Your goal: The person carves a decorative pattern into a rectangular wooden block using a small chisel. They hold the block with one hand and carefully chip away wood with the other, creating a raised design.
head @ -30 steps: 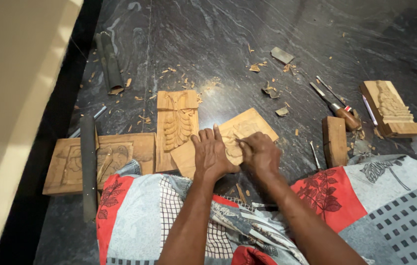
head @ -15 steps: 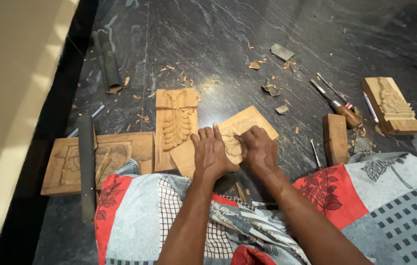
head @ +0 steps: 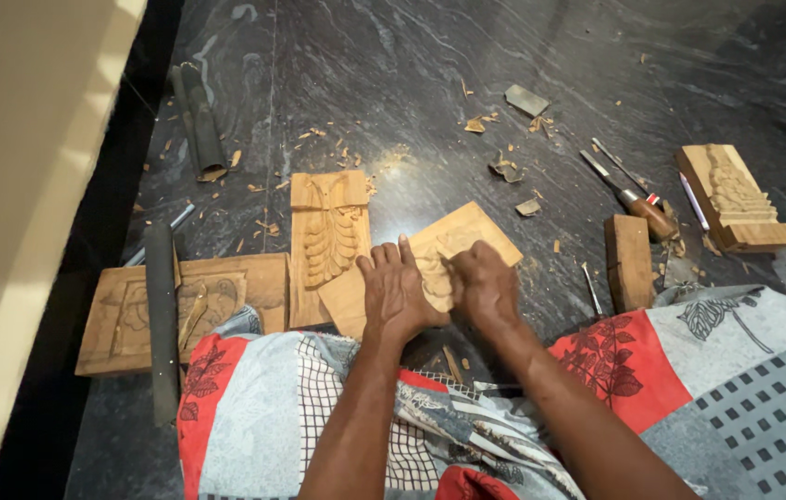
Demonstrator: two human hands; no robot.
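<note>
Left hand (head: 396, 294) flat, fingers spread, pinning carved panel (head: 444, 255) against slipping. Right hand (head: 486, 282) fisted, apparently around tool; cannot tell. Chisels (head: 629, 190) lie at 2 o'clock.

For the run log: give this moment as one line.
left hand: flat on carved wood panel | right hand: fisted on panel carving | floor: wood chips, chisels

head cam; looks steeply down, close over lap and dark floor (head: 523, 56); edges perhaps distorted

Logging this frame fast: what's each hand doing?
Left hand: open, pressed flat on the carved wooden panel.
Right hand: closed on the panel; any tool is hidden.
</note>
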